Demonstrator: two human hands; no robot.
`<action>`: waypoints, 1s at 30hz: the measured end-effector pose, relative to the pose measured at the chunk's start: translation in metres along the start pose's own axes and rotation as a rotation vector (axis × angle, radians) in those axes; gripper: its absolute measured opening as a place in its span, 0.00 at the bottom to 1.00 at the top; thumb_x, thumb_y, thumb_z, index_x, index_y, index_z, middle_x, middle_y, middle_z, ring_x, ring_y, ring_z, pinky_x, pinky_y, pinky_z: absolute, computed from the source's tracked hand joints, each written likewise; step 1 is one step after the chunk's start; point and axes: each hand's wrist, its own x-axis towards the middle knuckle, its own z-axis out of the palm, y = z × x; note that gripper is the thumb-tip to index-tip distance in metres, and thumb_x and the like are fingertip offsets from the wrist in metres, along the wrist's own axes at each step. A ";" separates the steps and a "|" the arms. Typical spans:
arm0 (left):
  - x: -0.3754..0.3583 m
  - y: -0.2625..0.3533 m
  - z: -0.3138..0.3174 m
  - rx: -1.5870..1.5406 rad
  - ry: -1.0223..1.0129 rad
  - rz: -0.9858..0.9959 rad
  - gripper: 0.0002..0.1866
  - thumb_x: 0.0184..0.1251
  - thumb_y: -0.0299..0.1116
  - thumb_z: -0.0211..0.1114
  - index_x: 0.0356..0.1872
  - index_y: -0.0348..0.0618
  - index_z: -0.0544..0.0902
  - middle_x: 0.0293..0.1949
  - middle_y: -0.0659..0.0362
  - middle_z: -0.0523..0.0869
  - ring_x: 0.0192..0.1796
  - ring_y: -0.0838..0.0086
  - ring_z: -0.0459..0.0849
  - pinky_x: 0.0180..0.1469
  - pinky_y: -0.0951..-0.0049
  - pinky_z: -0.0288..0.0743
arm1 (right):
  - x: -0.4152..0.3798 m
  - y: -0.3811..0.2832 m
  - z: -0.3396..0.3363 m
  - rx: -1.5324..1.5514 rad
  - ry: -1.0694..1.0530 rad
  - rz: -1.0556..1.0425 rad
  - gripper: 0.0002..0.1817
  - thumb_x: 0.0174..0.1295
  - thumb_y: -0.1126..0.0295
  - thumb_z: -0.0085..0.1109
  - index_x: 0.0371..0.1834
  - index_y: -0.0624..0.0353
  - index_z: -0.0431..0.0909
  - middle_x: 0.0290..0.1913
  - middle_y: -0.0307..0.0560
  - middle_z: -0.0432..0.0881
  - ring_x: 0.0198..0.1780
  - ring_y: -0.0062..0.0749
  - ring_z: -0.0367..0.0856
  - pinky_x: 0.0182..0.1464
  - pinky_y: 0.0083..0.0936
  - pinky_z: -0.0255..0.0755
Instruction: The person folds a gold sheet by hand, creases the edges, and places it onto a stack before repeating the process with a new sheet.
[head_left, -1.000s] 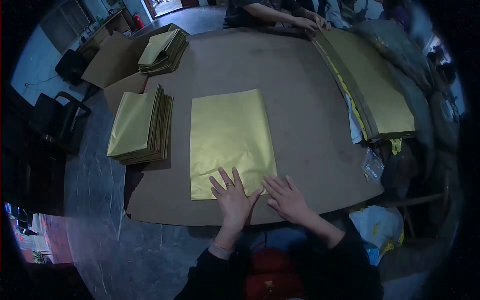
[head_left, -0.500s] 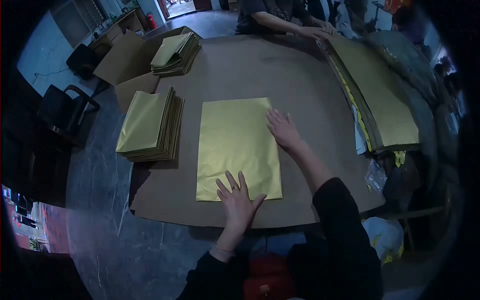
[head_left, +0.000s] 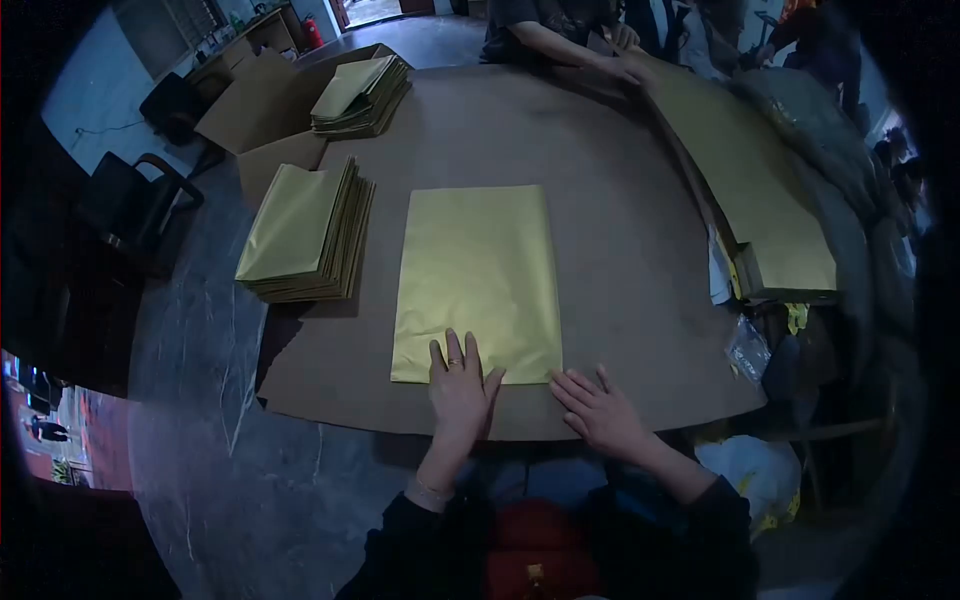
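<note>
A flat piece of gold paper, perhaps a folded sheet or bag, lies in the middle of the cardboard-covered table, lightly creased near its lower edge. My left hand rests open on that lower edge, fingers spread, a ring on one finger. At the lower right corner, my right hand lies open with its fingers stretched out and fingertips touching the corner. Neither hand grips anything.
Stacks of folded gold paper stand at the left, another stack beside an open carton. A long pile of gold sheets lies at the right, where a co-worker's hands touch its far end. A chair stands left.
My right hand has slid from the paper's upper right edge to its lower right corner. My left hand stays at the lower edge. The co-worker's hands have shifted on the long pile.
</note>
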 end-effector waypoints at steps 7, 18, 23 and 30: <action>-0.022 -0.049 -0.026 -0.073 0.243 -0.294 0.29 0.55 0.40 0.68 0.53 0.30 0.73 0.54 0.39 0.72 0.52 0.47 0.73 0.54 0.55 0.69 | -0.003 0.005 -0.013 0.349 0.013 0.051 0.20 0.68 0.63 0.47 0.62 0.53 0.69 0.65 0.43 0.68 0.67 0.35 0.64 0.70 0.41 0.51; -0.002 -0.091 -0.038 -0.307 0.010 -0.558 0.28 0.45 0.45 0.75 0.42 0.36 0.76 0.37 0.48 0.81 0.43 0.54 0.80 0.44 0.59 0.74 | 0.087 0.008 0.001 0.098 -0.035 -0.287 0.28 0.72 0.54 0.31 0.72 0.54 0.52 0.75 0.43 0.48 0.75 0.37 0.45 0.74 0.45 0.38; -0.006 -0.092 -0.033 -0.327 0.012 -0.496 0.23 0.45 0.44 0.75 0.34 0.38 0.76 0.32 0.50 0.80 0.38 0.56 0.78 0.40 0.59 0.72 | 0.117 -0.011 0.008 0.141 0.009 -0.394 0.26 0.72 0.54 0.31 0.70 0.50 0.56 0.74 0.40 0.50 0.75 0.34 0.47 0.74 0.44 0.38; -0.012 -0.089 -0.036 -0.309 0.098 -0.452 0.22 0.45 0.44 0.75 0.32 0.39 0.75 0.29 0.52 0.77 0.36 0.57 0.75 0.40 0.59 0.70 | 0.213 0.077 -0.001 0.096 0.145 0.018 0.27 0.71 0.55 0.31 0.72 0.50 0.54 0.74 0.41 0.50 0.75 0.34 0.47 0.73 0.43 0.39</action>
